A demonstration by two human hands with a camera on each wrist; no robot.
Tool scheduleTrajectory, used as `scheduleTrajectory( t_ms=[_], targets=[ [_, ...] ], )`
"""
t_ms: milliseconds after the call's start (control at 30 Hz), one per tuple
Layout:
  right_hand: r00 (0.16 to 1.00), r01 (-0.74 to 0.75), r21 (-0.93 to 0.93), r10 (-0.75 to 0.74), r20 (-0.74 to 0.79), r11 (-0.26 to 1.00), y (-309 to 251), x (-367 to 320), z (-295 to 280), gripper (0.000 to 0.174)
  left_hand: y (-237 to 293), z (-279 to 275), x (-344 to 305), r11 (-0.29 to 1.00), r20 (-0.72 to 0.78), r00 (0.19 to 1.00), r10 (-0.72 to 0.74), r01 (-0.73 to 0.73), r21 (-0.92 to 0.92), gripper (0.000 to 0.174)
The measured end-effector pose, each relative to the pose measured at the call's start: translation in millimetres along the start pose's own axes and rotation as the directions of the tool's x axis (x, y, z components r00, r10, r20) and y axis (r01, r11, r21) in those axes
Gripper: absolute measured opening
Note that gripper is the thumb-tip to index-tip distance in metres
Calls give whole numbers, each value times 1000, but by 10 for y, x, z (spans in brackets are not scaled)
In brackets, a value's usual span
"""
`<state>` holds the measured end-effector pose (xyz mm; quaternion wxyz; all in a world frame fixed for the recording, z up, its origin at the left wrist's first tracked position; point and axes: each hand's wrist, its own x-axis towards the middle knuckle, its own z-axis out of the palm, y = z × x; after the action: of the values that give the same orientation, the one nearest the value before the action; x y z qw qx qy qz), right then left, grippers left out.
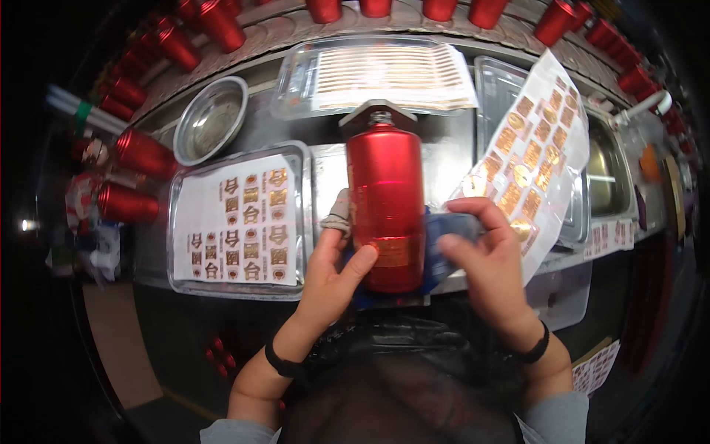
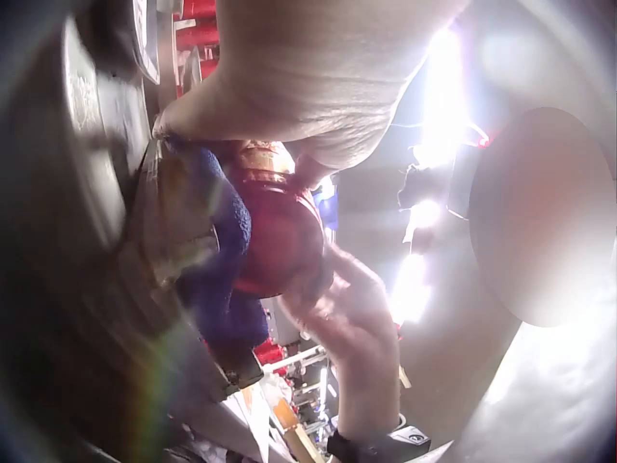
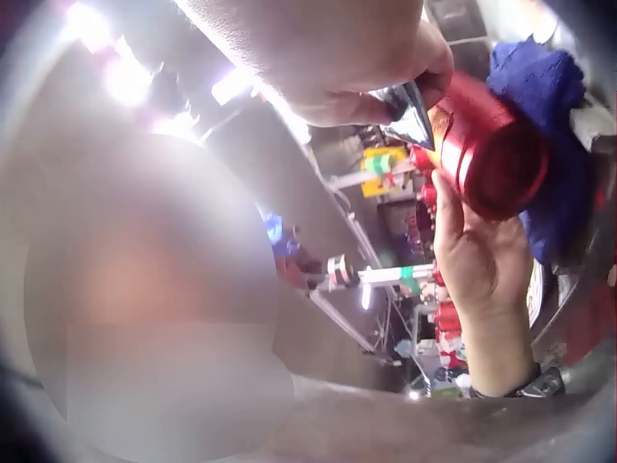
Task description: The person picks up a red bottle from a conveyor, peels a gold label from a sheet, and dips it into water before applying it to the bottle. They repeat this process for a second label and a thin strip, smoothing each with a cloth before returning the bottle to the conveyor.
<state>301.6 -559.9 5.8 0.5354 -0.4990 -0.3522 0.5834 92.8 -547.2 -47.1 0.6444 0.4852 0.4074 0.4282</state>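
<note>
A glossy red metal bottle [image 1: 384,200] lies with its neck pointing away from me, over a blue cloth [image 3: 549,106]. My left hand [image 1: 334,277] grips its left side, thumb on the gold label [image 1: 396,251] near the base and a pale wrap [image 1: 338,211] round a finger. At the right side of the bottle, my right hand [image 1: 488,259] pinches a thin, flat, shiny piece [image 3: 413,114] between thumb and fingers. That piece is blurred in the head view, and its edge lies close to the label in the right wrist view.
A tray [image 1: 174,244] with a sheet of gold characters stands at the left, below a metal bowl [image 1: 211,122]. Behind the bottle is a tray [image 1: 292,74] of gold strips. A decal sheet [image 1: 532,148] lies at the right, near a sink [image 1: 625,200]. Red bottles [image 1: 177,46] line the back.
</note>
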Motion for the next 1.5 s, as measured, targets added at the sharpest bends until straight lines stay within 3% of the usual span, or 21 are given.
scheduleTrajectory(
  t_ms=[33,100,133,233,267,367,500,533,633,667,767,900,933,1033,1100,1167,1267,1367,1400,1433,1500],
  targets=[
    [993,119,-146,-116,32,982,-11,-33,152,21,-14,20,5,1000,-15,1000,6,-6,-31,77],
    [879,477,-517,-389,276,711,26,3,275,25,-9,39,9,996,11,999,-39,40,-86,77],
    [845,531,-572,-441,303,625,96,11,331,25,-12,35,11,995,12,999,-46,47,-88,77],
    [893,413,-643,-427,146,645,207,-16,113,23,-52,16,-5,999,-15,1000,-6,5,-49,76],
    [953,259,-510,-302,-2,820,297,-75,53,22,-26,22,-2,999,-19,1000,10,-11,-36,75],
    [985,123,-418,-162,-60,900,355,-135,-73,22,-6,46,13,998,-29,998,47,-48,-28,74],
    [939,200,-377,-287,-191,905,305,-99,-60,27,-26,20,21,996,-5,996,87,-87,-12,72],
    [906,276,-241,-335,-257,930,205,-107,128,26,37,13,20,997,19,997,80,-81,11,70],
    [814,528,-640,-547,194,559,160,-106,43,27,-15,30,-6,989,-54,990,134,-131,64,67],
    [767,596,-644,-577,279,480,148,-103,49,29,-53,27,-23,984,-91,985,148,-137,116,68],
    [663,731,-622,-504,553,280,22,-173,-32,31,-1,-81,-65,914,37,986,163,-165,370,75],
    [842,536,-629,-416,344,563,73,-221,-117,36,-38,-57,-81,863,39,974,223,-216,456,80],
    [845,513,-641,-466,261,571,69,-192,-36,38,-39,-53,-72,824,41,962,271,-254,507,79],
    [719,656,-674,-555,419,341,34,-94,70,38,-16,-30,-95,759,44,959,280,-250,601,80],
    [666,721,-646,-509,545,252,52,-152,24,43,-17,-57,-104,788,40,961,274,-248,563,76],
    [752,659,-602,-422,507,450,47,-244,-29,42,-39,-78,-76,849,15,962,271,-247,467,73],
    [845,521,-663,-434,312,538,-4,-221,-1,42,35,-68,-94,957,-9,987,162,-155,246,66],
    [724,674,-668,-462,512,316,-75,-64,87,42,32,-112,-96,947,23,986,162,-162,279,65],
    [640,746,-630,-493,590,216,-50,-74,118,42,18,-119,-96,940,16,981,191,-188,286,64],
    [631,762,-619,-437,642,191,-76,-133,129,43,8,-142,-97,931,23,980,198,-196,309,64],
    [655,756,-569,-378,654,324,-80,-183,109,44,-9,-169,-96,913,50,978,204,-209,350,64]
  ],
)
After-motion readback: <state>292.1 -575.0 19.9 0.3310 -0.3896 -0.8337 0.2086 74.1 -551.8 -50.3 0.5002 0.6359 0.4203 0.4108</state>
